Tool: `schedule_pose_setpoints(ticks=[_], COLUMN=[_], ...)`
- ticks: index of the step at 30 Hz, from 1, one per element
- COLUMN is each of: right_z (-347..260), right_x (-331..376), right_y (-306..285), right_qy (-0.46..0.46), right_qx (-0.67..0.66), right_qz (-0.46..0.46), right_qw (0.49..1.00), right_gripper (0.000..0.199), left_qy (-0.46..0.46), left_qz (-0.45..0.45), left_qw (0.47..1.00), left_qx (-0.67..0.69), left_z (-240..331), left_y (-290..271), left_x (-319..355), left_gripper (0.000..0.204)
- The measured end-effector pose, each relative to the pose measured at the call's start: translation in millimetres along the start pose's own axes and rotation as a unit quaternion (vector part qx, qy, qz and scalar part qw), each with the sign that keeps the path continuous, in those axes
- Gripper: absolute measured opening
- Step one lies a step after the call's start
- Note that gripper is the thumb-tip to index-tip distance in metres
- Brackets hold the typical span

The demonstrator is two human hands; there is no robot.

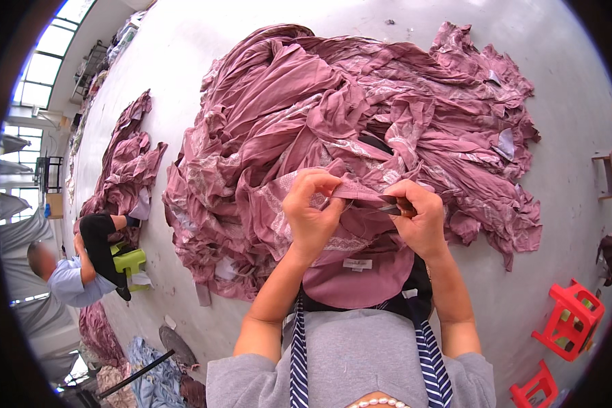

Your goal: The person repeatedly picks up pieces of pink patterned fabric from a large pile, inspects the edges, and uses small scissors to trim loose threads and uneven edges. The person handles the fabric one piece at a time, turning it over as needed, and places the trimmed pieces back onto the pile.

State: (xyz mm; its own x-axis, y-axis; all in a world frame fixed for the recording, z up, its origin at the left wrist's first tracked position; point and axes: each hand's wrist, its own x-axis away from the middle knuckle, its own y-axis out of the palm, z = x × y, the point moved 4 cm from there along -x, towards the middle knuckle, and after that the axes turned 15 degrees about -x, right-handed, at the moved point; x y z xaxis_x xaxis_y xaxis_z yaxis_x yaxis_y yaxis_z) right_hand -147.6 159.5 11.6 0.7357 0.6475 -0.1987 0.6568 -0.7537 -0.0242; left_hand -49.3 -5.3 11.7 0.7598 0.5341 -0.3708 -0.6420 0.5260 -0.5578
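Holding a fold of mauve garment [360, 192] between both hands, we see it stretched taut just above our lap. Our left hand [311, 211] is closed around the fabric, its fingers [319, 182] curled over the lace-trimmed edge and pinching it. Our right hand [421, 214] grips the same edge from the other side and also clasps a small dark thread snipper [391, 206], whose blades point left toward the cloth between the two hands. The hands sit close together, with only a short span of fabric between them.

That garment drapes down over our knees, where a pale sewn-in label [357, 264] shows on its inner side. Below it we see our grey top [360, 360] and a striped navy-and-white strap [432, 364] hanging on each side.

Beyond the hands, a large heap of the same mauve garments [360, 95] spreads across the grey floor [578, 102], crumpled and overlapping. A smaller heap of mauve cloth [126, 170] lies well apart at the left. Beside it another person [81, 268] in a light blue shirt sits low next to a green stool [130, 260]. At the lower right two red plastic stools [570, 319] stand on the floor. At the lower left lies a bundle of bluish cloth [149, 374].
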Motion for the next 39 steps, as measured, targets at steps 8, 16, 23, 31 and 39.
schedule_pose_setpoints(ticks=[8,16,23,31,39], right_z=[14,-4,-17,-21,-8], right_x=[3,-8,-24,-30,-23], right_y=[-7,-13,-19,-9,-14], right_qy=[0.014,-0.029,0.013,-0.016,0.003], right_qx=[-0.014,0.003,0.059,0.126,-0.005], right_qz=[0.013,-0.014,-0.026,-0.101,-0.053], right_qw=[1.0,0.999,0.998,0.987,0.999], right_gripper=[0.021,0.019,0.022,0.021,0.018], left_qy=[-0.163,-0.12,-0.036,-0.037,-0.084], left_qz=[-0.044,-0.012,0.011,-0.002,-0.056], left_qw=[0.921,0.973,0.992,0.991,0.987], left_qx=[0.351,0.196,0.119,0.132,0.125], left_z=[-5,-1,10,12,8], left_y=[21,15,9,11,8], left_x=[8,4,1,1,-1], left_gripper=[0.017,0.019,0.019,0.018,0.021])
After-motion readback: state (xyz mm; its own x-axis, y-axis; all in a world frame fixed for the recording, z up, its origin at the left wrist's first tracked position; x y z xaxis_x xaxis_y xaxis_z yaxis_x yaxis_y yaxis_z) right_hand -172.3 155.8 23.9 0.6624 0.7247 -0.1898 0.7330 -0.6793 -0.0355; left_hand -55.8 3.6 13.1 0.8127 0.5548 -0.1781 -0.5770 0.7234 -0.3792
